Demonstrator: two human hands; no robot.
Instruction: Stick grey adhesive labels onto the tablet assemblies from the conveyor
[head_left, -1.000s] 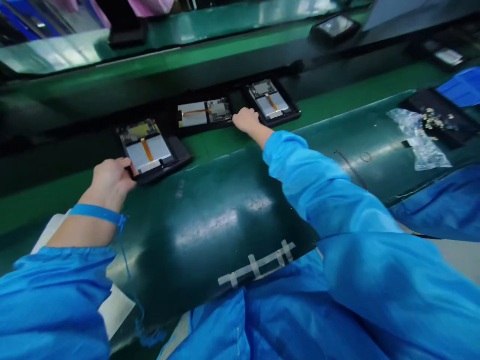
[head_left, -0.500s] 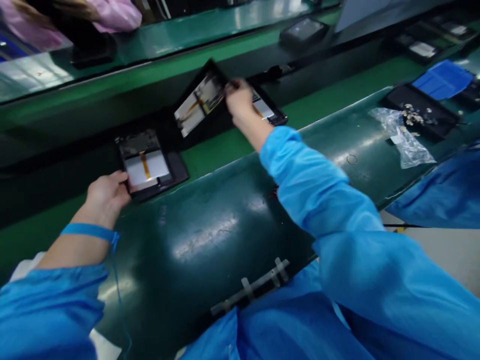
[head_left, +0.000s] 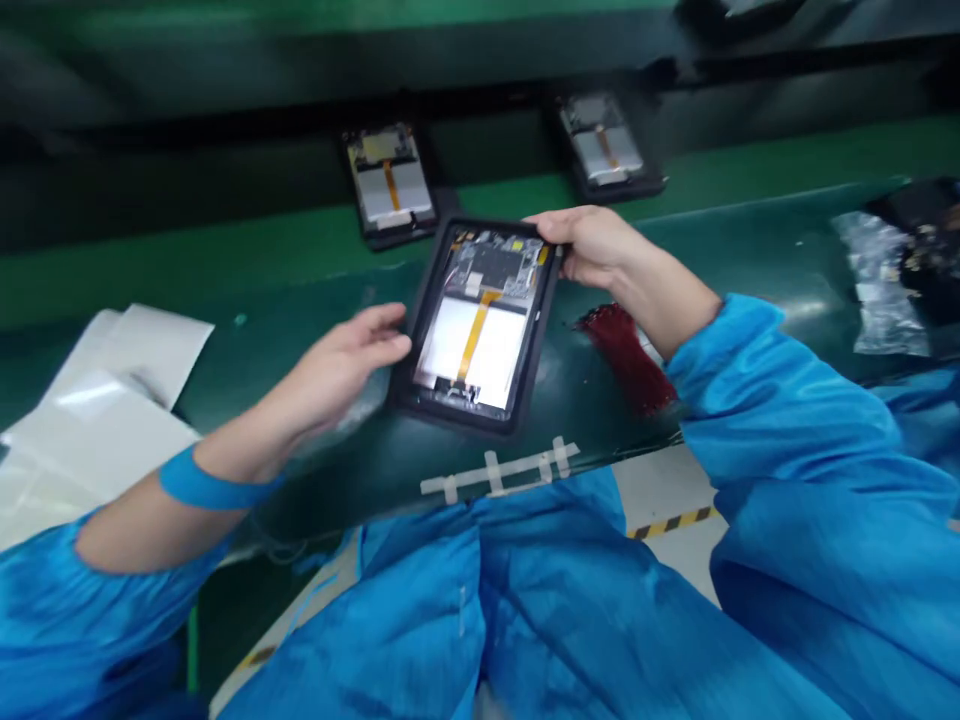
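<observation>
An opened tablet (head_left: 474,330) with a bare circuit board, a white battery and an orange ribbon cable is held over the bench, tilted, in a black frame. My right hand (head_left: 596,245) grips its upper right corner, thumb on top. My left hand (head_left: 349,360) is beside its left edge, fingers stretched out and thumb apart; whether the fingertips touch the frame is unclear. Behind it, two similar opened tablets lie in black holders: one left of centre (head_left: 391,188) and one to the right (head_left: 604,148).
White sheets (head_left: 105,420) lie at the left of the green bench. A bundle of dark red wires (head_left: 630,360) rests near my right forearm. Farther right are a clear plastic bag (head_left: 885,285) and a dark tray (head_left: 934,240) of small parts. Pale tape strips (head_left: 499,470) mark the front edge.
My right hand has brought a tablet from the back strip toward me, over the bench. My left hand has left the tablet at the left and come to the held one. The view has shifted.
</observation>
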